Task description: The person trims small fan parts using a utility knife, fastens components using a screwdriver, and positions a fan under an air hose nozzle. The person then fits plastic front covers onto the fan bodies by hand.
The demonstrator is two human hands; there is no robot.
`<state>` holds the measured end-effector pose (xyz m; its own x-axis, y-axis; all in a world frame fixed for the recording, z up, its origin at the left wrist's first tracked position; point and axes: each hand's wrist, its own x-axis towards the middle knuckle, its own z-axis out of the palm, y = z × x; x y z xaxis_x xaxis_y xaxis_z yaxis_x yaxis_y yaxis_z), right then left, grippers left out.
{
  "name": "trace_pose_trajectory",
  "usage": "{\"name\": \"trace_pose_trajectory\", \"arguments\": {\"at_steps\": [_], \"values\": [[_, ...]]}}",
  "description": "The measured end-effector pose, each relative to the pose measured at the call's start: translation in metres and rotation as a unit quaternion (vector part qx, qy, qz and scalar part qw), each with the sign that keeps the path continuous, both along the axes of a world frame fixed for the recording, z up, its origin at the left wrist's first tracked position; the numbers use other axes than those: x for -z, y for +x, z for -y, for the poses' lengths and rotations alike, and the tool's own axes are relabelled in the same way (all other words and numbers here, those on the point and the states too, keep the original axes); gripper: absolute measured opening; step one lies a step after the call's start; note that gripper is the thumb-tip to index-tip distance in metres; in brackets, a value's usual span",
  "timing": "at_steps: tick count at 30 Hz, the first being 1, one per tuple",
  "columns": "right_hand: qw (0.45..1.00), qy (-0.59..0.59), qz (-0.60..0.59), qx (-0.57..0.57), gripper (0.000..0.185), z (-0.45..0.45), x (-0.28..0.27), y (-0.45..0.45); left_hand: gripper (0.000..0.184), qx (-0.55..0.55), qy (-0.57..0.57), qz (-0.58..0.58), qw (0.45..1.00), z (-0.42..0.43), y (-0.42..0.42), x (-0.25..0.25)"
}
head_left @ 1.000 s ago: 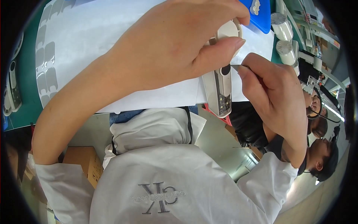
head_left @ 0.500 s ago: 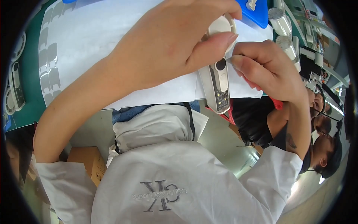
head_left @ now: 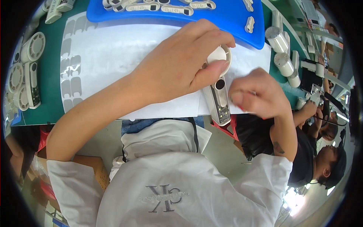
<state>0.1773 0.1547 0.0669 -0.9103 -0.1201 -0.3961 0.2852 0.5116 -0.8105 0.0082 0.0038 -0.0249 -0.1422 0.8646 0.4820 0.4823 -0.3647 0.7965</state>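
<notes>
My left hand is closed around the round head of a white handheld device. The device's long handle points down toward my lap, past the table's front edge. On the handle are a dark round spot, a raised white strip and, near its lower end, an exposed circuit board with small yellowish parts. Just right of the handle is my right hand, apart from it and blurred by motion. Its fingers are curled in against the thumb; whatever they may hold does not show.
A blue tray of white plastic parts sits at the back. Grey stickers line the left of a white sheet. Similar devices lie at left, more round-headed ones at right. Another person is at the right.
My right hand has moved away from the dark spot, downward beside the handle. My left hand still grips the device. The view has shifted, showing more of the blue tray.
</notes>
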Motion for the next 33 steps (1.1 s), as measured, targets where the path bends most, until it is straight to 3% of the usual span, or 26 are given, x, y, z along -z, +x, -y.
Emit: {"name": "trace_pose_trajectory", "arguments": {"at_steps": [2, 4, 10, 12, 13, 16, 24, 28, 30, 33], "values": [[0.996, 0.04, -0.077, -0.017, 0.028, 0.003, -0.006, 0.001, 0.032, -0.003, -0.01, 0.001, 1.0, 0.001, -0.001, -0.001], [0.988, -0.007, -0.033, 0.15, 0.028, -0.007, -0.017, 0.011, 0.032, -0.002, -0.017, 0.006, 1.0, 0.003, 0.001, -0.001], [0.969, 0.034, -0.001, 0.243, 0.022, 0.0, -0.006, 0.028, 0.03, -0.012, 0.013, 0.001, 1.0, 0.001, -0.002, -0.001], [0.969, 0.087, -0.094, 0.21, 0.028, 0.011, -0.004, 0.027, 0.029, -0.023, 0.014, -0.004, 1.0, 0.001, -0.001, -0.002], [0.971, 0.124, -0.065, 0.196, 0.039, 0.016, -0.013, 0.024, 0.029, -0.03, 0.011, -0.008, 0.999, 0.002, -0.001, -0.003], [0.945, 0.206, -0.109, 0.231, 0.042, 0.042, -0.004, 0.019, 0.028, -0.04, 0.002, 0.005, 0.999, 0.004, 0.001, -0.004], [0.904, 0.327, -0.203, 0.188, 0.031, 0.061, 0.008, 0.018, 0.028, -0.055, 0.005, -0.006, 0.998, 0.004, 0.002, -0.005], [0.908, 0.284, -0.166, 0.26, 0.03, 0.072, 0.005, 0.013, 0.028, -0.054, 0.01, -0.009, 0.998, 0.003, 0.002, -0.003], [0.916, 0.212, -0.067, 0.333, 0.029, 0.073, 0.0, 0.011, 0.028, -0.059, 0.014, -0.009, 0.998, 0.003, 0.002, -0.003], [0.92, 0.192, -0.053, 0.337, 0.026, 0.073, 0.0, 0.008, 0.028, -0.063, 0.016, -0.007, 0.998, 0.003, 0.003, -0.003]]}}
